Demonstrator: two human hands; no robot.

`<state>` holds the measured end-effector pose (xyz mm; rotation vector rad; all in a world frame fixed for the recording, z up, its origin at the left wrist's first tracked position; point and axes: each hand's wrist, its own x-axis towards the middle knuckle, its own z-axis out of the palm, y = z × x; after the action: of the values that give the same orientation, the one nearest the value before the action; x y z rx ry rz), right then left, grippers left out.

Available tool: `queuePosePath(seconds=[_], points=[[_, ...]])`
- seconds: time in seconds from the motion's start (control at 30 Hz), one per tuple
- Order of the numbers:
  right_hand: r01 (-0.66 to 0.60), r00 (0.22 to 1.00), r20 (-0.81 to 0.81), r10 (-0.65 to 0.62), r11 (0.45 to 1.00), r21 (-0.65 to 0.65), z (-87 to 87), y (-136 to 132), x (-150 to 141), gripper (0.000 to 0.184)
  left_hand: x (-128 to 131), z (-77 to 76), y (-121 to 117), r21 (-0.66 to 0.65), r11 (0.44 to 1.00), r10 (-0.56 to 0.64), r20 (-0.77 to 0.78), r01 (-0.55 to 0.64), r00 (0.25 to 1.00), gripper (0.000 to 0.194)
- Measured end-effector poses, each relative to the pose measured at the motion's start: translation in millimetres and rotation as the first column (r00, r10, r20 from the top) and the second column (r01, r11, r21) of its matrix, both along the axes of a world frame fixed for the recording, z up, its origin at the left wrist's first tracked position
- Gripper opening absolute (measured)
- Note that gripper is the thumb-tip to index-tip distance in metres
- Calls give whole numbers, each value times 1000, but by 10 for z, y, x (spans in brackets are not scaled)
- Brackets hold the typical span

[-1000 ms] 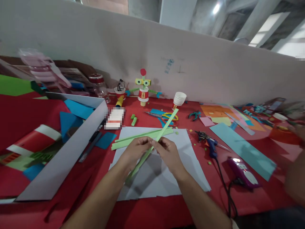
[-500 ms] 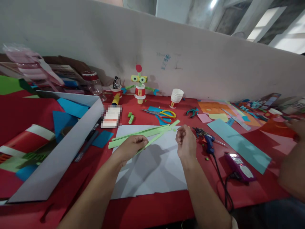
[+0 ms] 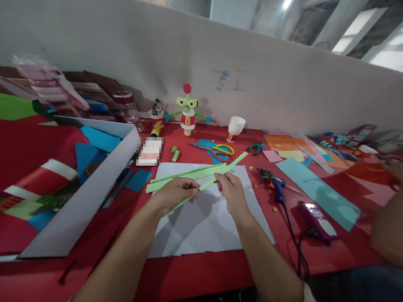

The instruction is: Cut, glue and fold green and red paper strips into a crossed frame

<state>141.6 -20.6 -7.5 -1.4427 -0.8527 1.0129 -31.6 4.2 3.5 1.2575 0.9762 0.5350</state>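
A narrow light green paper strip (image 3: 207, 183) runs slantwise between my two hands, above white paper sheets (image 3: 214, 226). My left hand (image 3: 178, 193) pinches it toward its lower left end. My right hand (image 3: 231, 191) is closed on it farther up, with the tip sticking out to the upper right. Behind my left hand lie more green paper strips (image 3: 170, 179) on the sheets. Scissors (image 3: 217, 148) with yellow and red handles rest beyond on blue paper. A small folded green paper spring (image 3: 175, 154) lies farther left on the red table.
A paper-cup figure (image 3: 188, 115) and stacked paper cups (image 3: 236, 126) stand near the wall. To the right lie a glue gun (image 3: 278, 188), its cord, and a purple device (image 3: 317, 221). A white box (image 3: 91, 201) sits left. Another person's arm (image 3: 388, 226) is at far right.
My right hand has moved left and down and closed on the green strip. My left hand keeps hold of it. The whole view has shifted slightly.
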Motion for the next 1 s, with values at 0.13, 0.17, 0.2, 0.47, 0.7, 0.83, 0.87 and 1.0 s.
queuePosePath(seconds=[0.13,0.17,0.2,0.47,0.7,0.83,0.87,1.0], points=[[230,972,-69,-224,967,111,33,56,137,31,-131,-14,64,2,999,53,-51,-53,997,19],[274,961,-85,-264,952,139,33,68,162,30,-158,-12,76,11,997,73,-63,-72,995,18],[311,950,-99,-298,936,163,33,79,180,30,-180,-9,86,28,995,97,-79,-95,992,15],[411,910,-151,-387,889,202,34,78,124,34,-92,-48,73,699,692,482,-261,-180,837,16],[196,971,-163,-173,971,138,-26,-25,-83,35,216,-80,-179,957,242,482,-259,156,837,23],[8,962,-273,31,990,140,-52,-67,-177,30,225,-111,-184,958,263,514,-236,111,825,25],[-62,953,-284,103,987,148,-59,-73,-197,28,219,-109,-175,955,279,508,-239,105,827,26],[-235,933,-242,267,960,155,-85,-72,-247,31,202,-82,-147,914,385,425,-300,130,854,26]])
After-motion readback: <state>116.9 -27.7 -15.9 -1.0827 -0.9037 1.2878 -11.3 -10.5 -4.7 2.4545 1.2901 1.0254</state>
